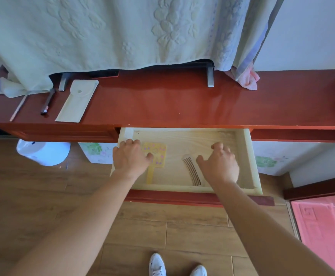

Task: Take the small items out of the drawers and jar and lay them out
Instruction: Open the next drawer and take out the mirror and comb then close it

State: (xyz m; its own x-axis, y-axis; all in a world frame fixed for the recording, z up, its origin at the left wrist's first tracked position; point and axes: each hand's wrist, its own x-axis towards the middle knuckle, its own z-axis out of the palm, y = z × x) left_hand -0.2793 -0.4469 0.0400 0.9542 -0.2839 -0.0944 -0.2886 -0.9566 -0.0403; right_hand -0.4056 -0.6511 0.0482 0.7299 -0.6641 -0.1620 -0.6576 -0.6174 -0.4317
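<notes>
A pale wooden drawer (250,156) stands pulled out from the red desk (172,104). Inside lie a yellow flat mirror-like item with pink dots and a handle (158,151) and a white comb (191,170). My left hand (131,158) hovers over the drawer's left side, its thumb touching the yellow item, fingers curled and apart. My right hand (220,162) is over the drawer's right half, just right of the comb, fingers bent and holding nothing. On the desk's left lie a cream pouch (77,100), a dark pen (47,104) and a thin stick (18,108).
A pale green quilted cloth (123,30) hangs over something on metal feet (210,76) at the desk's back. A pink cloth (248,80) sits at its right. A white bin (43,152) stands on the wooden floor below left. A pink mat (325,232) lies at right.
</notes>
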